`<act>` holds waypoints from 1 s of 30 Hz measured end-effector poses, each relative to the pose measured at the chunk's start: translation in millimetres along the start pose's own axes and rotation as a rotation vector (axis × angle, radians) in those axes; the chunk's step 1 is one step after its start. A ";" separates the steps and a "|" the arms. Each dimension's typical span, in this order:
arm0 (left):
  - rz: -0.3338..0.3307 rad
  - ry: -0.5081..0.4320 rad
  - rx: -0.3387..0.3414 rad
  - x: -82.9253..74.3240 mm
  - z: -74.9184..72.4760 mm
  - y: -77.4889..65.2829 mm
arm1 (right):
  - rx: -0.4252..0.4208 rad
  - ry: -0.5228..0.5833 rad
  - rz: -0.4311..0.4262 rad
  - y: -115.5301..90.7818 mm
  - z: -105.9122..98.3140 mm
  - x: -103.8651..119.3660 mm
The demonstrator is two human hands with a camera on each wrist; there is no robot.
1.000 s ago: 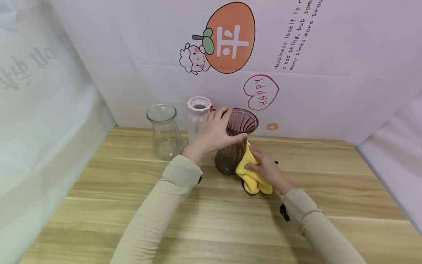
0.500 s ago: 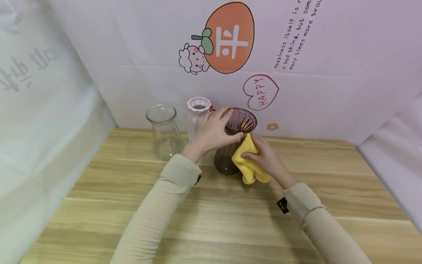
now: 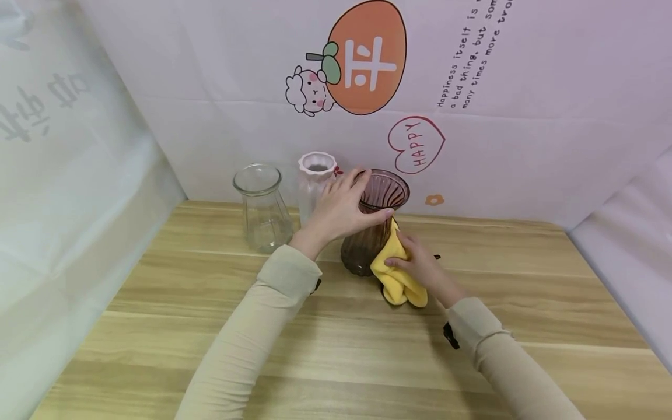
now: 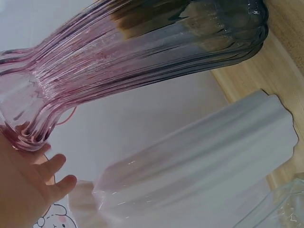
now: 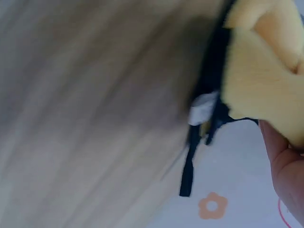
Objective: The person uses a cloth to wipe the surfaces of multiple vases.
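A purple ribbed glass vase (image 3: 359, 251) stands on the wooden table, its flared rim tilted slightly to the right. My left hand (image 3: 340, 213) grips it by the rim, thumb on the near side and fingers over the far left; in the left wrist view, the fingers (image 4: 57, 187) show at the rim's edge. My right hand (image 3: 422, 265) holds a bunched yellow cloth (image 3: 396, 280) against the vase's right side. In the right wrist view, black material with a white tag (image 5: 203, 109) lies along the cloth's edge. The fingers behind the cloth are hidden.
To the left stand a white scalloped vase (image 3: 317, 163), partly behind my left hand, and a clear glass vase (image 3: 262, 216). A printed white sheet (image 3: 499, 163) hangs behind the wooden table (image 3: 341, 361), with more white sheeting on both sides.
My right hand and the cloth rose along the vase's side toward the rim, then came back down. The left hand and the vase hold nearly the same place.
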State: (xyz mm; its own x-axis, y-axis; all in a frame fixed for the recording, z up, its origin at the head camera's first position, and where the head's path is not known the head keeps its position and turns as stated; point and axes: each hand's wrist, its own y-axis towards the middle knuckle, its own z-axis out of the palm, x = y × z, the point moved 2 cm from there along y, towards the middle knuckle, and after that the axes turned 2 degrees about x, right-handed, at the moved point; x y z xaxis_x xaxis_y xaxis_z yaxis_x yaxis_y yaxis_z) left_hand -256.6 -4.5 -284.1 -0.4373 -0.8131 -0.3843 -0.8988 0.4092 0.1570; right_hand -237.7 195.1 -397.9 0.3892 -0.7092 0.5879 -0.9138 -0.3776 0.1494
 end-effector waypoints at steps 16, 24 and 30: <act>-0.004 0.051 -0.018 -2.1 -0.2 1.0 | -0.048 -0.039 0.021 0.4 -7.3 4.0; 0.032 0.020 0.015 -1.6 -2.5 3.3 | -0.139 0.028 -0.048 9.8 -24.6 22.0; 0.034 -0.034 0.047 0.6 -2.8 4.8 | -0.080 0.056 -0.045 11.0 -24.3 26.1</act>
State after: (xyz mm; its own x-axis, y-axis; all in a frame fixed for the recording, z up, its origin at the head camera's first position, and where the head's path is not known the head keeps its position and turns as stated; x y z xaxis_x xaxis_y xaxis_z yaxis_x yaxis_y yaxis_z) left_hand -261.2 -4.2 -281.0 -0.4654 -0.7841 -0.4106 -0.8808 0.4560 0.1275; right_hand -240.4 186.8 -361.6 0.4246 -0.6577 0.6222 -0.9029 -0.3579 0.2379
